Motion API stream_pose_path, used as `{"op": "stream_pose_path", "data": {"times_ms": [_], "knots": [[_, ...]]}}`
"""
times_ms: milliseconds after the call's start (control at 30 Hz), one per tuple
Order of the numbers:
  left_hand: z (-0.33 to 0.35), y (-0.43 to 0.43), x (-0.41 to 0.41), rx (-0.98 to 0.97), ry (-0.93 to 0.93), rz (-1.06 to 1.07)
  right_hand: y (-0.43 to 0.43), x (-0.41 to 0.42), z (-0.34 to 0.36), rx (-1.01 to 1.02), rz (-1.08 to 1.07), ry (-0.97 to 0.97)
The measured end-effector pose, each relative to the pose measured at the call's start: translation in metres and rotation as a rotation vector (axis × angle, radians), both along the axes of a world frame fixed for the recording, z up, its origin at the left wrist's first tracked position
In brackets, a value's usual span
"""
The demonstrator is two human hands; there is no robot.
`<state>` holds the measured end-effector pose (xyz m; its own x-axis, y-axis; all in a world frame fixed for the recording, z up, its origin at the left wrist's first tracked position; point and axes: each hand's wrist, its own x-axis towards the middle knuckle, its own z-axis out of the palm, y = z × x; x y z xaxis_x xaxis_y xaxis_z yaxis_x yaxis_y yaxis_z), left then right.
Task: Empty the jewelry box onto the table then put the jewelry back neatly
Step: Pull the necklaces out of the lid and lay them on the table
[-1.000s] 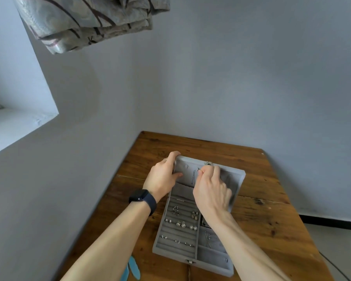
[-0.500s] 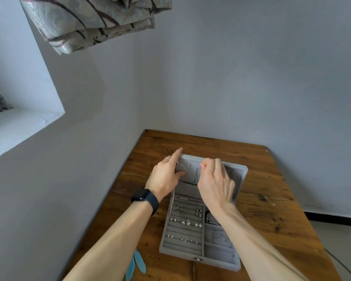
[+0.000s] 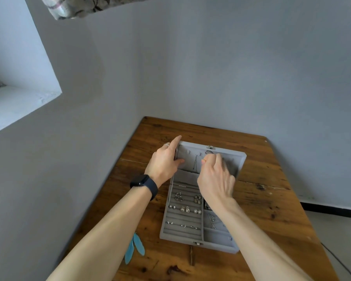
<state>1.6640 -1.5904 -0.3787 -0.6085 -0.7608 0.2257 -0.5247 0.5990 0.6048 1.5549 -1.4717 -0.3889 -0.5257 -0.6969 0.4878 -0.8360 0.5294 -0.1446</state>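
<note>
Tabletop (image 3: 267, 201): wooden; its far edge and left edge run along the grey walls, and its right edge faces the floor.
Jewelry box (image 3: 180, 238): grey, open, about midway between the left and right edges, with its front wall and clasp (image 3: 198, 243) toward the near edge.
Lid (image 3: 240, 161): tipped back toward the far edge, lining facing the person; a thin chain (image 3: 195, 164) hangs on the lining.
Contents: earrings (image 3: 185, 209) sit in rows in the left slotted section; small chains (image 3: 212, 222) lie in the right compartments.
Left hand (image 3: 163, 161): grips the lid's left edge, thumb on the lining and index finger straight up past the top corner; a smartwatch (image 3: 143, 182) is on the wrist.
Right hand (image 3: 215, 179): over the box's middle, fingers curled with the tips bunched at the lining; I cannot tell if they pinch anything.
Open room: broad bare wood right of the box, a narrower strip on the left, and a band beyond the lid.
Left edge: two teal feathers (image 3: 135, 247) lie near the near-left corner, apart from the box.
</note>
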Motion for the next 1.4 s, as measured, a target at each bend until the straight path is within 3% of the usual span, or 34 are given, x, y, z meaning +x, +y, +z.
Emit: {"op": "stream_pose_path", "data": {"times_ms": [100,267,433,500,600,667,833,967,1233,1400], "knots": [[0.000,0.002,0.000,-0.009,0.001,0.005,-0.002,0.012,0.008,-0.022,-0.003,-0.169],[0.001,0.003,0.002,-0.021,-0.009,-0.002,-0.007,0.014,0.019,-0.113,-0.072,-0.631],[0.001,0.003,0.002,-0.035,-0.011,0.003,-0.008,0.006,0.027,0.009,-0.088,-0.692],[0.000,0.004,0.003,-0.057,-0.011,-0.003,-0.009,0.006,0.034,-0.099,-0.112,-0.846],[-0.002,0.005,0.005,-0.093,-0.012,-0.011,-0.014,0.010,0.045,-0.494,-0.182,-1.279],[-0.002,0.005,0.005,-0.107,-0.010,-0.009,-0.017,0.015,0.048,-0.657,-0.203,-1.468],[-0.003,0.006,0.006,-0.119,-0.002,-0.015,-0.013,0.025,0.051,-0.609,-0.058,-1.600],[-0.002,0.003,0.006,-0.047,0.017,-0.029,-0.006,0.021,0.054,-0.443,0.063,-1.471],[0.000,-0.001,0.001,0.156,0.114,-0.049,0.020,-0.003,0.080,-0.380,0.285,-1.091],[0.013,0.001,-0.002,0.253,0.074,-0.026,0.034,-0.011,0.099,-0.317,0.386,-1.001]]}}
